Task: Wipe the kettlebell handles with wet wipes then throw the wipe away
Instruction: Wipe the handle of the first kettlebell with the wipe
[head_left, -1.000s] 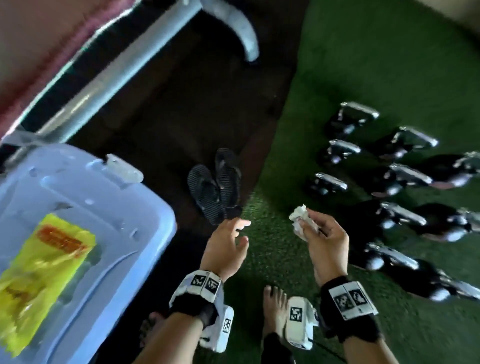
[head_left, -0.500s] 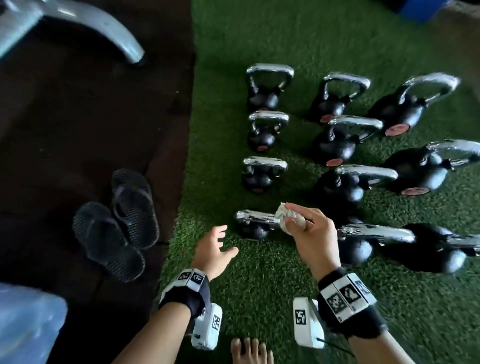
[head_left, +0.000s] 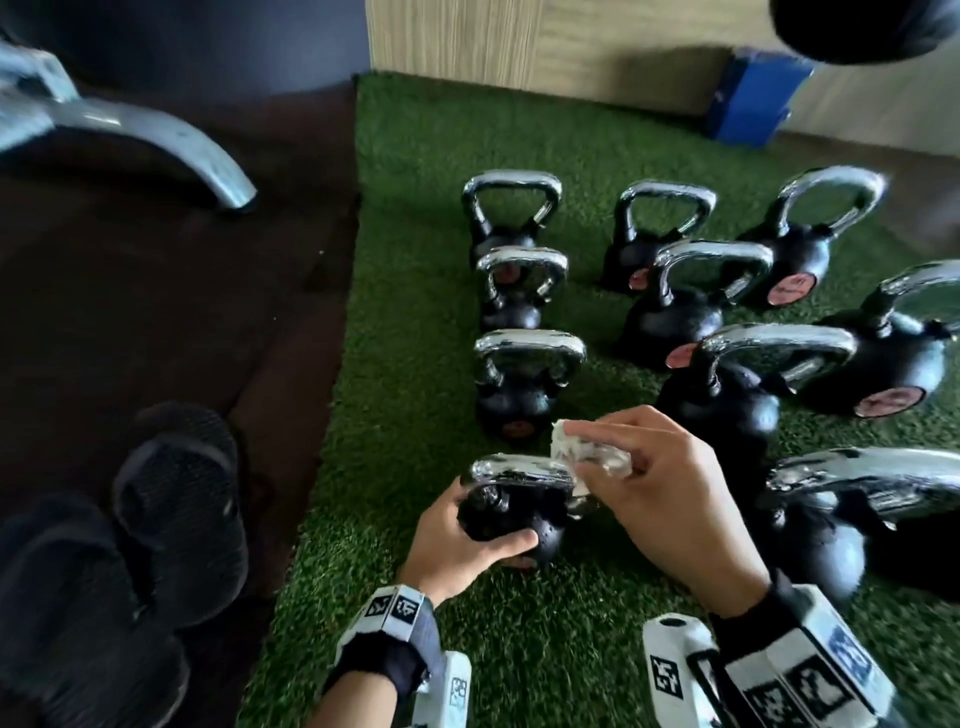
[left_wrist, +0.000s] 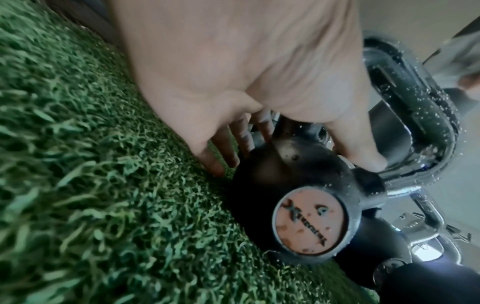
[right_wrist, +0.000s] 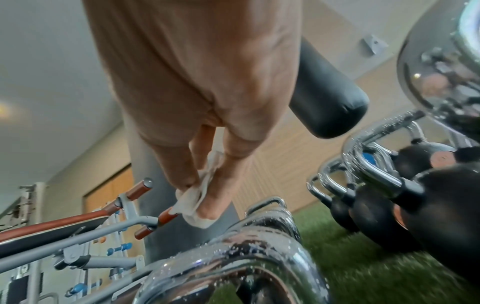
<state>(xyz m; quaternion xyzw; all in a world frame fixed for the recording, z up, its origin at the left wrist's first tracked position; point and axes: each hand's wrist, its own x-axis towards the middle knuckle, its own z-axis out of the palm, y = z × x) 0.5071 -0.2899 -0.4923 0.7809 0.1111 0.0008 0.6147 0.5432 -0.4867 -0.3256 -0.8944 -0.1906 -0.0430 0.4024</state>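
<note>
Gripping now the near kettlebell (head_left: 511, 512) body, left hand (head_left: 457, 545), right hand (head_left: 670, 499) still pinching wipe (head_left: 587, 454) at its handle (head_left: 519, 470)

Small black kettlebell (head_left: 511, 512) upright on turf, its droplet-beaded chrome handle (head_left: 519, 469) touched by crumpled white wipe (head_left: 587, 457).

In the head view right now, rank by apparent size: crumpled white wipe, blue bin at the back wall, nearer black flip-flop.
1. Nearer black flip-flop, though its nearness inflates it.
2. Blue bin at the back wall, far away, so truly bigger than it looks.
3. Crumpled white wipe, pinched in the right hand.
</note>
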